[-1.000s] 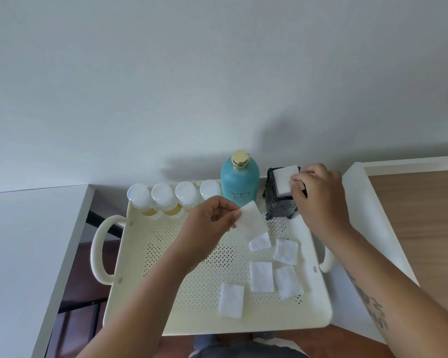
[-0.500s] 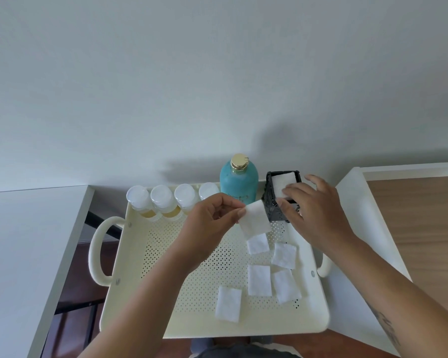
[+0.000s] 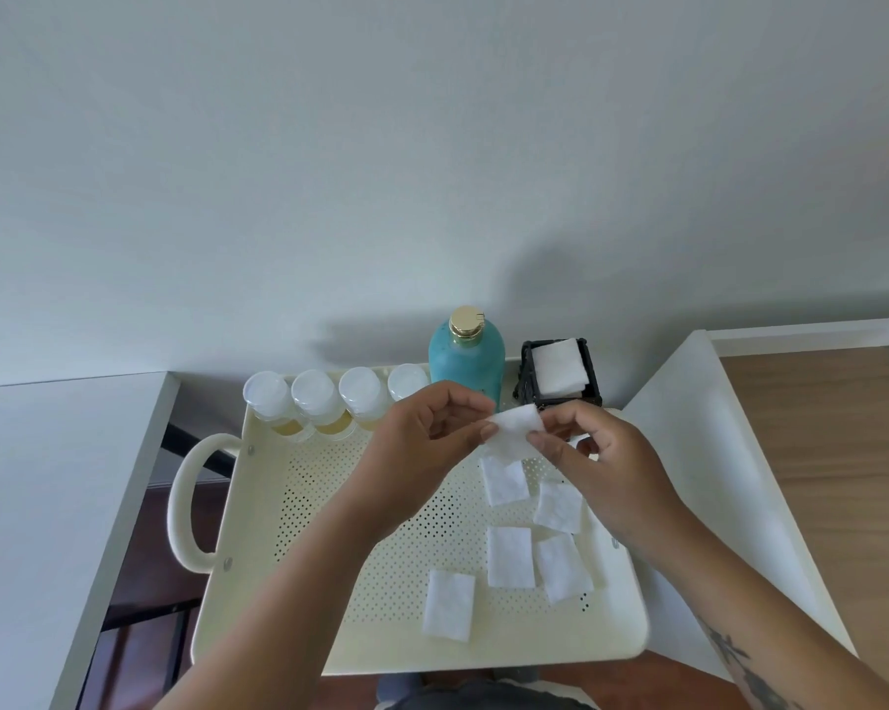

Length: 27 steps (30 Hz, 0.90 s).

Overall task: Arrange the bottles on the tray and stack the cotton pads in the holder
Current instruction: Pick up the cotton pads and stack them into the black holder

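Cotton pads (image 3: pixel 510 557) lie loose on the cream tray (image 3: pixel 299 504). There are five of them, all flat on its right half. Two are near the middle of that half. Two lie side by side closer to the front edge, and one sits alone by the front edge.

I hold one more cotton pad (image 3: pixel 513 434) up in the air over the tray, just in front of the holder. My left hand (image 3: pixel 421 448) pinches its left side with thumb and finger. My right hand (image 3: pixel 611 468) pinches its right side the same way. So both hands have a small tight grip on the same pad.

The black holder (image 3: pixel 565 401) stands in the back right corner of the tray. The stacked pads (image 3: pixel 557 366) inside it show at its open top.

Just left of the holder, the big teal bottle (image 3: pixel 465 358) with a gold cap stands upright at the back edge. Left of that, four small bottles (image 3: pixel 315 394) with white caps stand close together in a row along the back edge, out to the back left corner. Some have yellow liquid inside.

The tray has a loop handle (image 3: pixel 181 504) on its left side. A white table (image 3: pixel 48 504) is to the left of it.
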Each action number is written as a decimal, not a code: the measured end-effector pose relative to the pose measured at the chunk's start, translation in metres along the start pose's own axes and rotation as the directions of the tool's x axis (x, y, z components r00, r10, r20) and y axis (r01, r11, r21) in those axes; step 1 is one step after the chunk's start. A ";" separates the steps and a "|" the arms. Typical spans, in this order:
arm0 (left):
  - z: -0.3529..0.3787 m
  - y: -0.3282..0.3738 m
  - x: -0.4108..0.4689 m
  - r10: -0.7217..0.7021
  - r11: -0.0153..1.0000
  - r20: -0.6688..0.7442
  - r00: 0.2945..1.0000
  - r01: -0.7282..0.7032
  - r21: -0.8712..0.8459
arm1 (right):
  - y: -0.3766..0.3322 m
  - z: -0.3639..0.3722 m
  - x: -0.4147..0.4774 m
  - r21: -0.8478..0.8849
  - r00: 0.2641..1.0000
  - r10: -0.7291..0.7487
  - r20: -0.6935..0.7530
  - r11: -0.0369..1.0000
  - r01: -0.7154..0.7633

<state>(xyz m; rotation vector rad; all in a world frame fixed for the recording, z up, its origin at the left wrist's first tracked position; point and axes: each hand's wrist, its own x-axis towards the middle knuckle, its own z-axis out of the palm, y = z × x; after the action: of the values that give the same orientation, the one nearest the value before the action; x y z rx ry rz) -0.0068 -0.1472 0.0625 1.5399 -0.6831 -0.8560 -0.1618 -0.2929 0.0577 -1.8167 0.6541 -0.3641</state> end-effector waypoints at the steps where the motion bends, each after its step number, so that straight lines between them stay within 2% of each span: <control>1: -0.001 -0.001 0.000 -0.003 1.000 0.003 1.000 0.003 0.004 | 0.000 0.001 0.000 0.000 1.000 0.000 -0.013 1.000 0.000; 7: -0.009 -0.012 -0.005 -0.048 0.996 -0.011 0.999 0.049 0.075 | 0.004 0.003 0.001 0.006 0.999 0.024 -0.043 1.000 -0.024; 11: -0.018 -0.037 -0.015 -0.166 0.953 -0.050 0.985 0.174 0.247 | 0.008 0.004 0.002 0.007 0.997 0.037 -0.062 0.999 -0.037; 15: -0.022 -0.066 -0.034 -0.274 0.848 -0.069 0.959 0.275 0.453 | 0.011 0.006 0.001 0.003 0.995 0.048 -0.084 0.999 -0.048; 20: -0.018 -0.093 -0.051 -0.384 0.707 0.022 0.923 0.279 0.650 | 0.014 0.012 0.000 0.018 0.992 0.079 -0.102 0.997 -0.078; 27: -0.008 -0.115 -0.060 -0.400 0.616 0.053 0.915 0.225 0.755 | 0.018 0.015 -0.004 0.005 0.986 0.085 -0.145 0.996 -0.085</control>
<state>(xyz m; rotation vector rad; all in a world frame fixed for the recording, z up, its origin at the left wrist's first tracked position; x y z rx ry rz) -0.0386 -0.0774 -0.0425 2.3867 -1.0188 -1.0980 -0.1615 -0.2833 0.0363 -1.7689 0.8302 -0.4415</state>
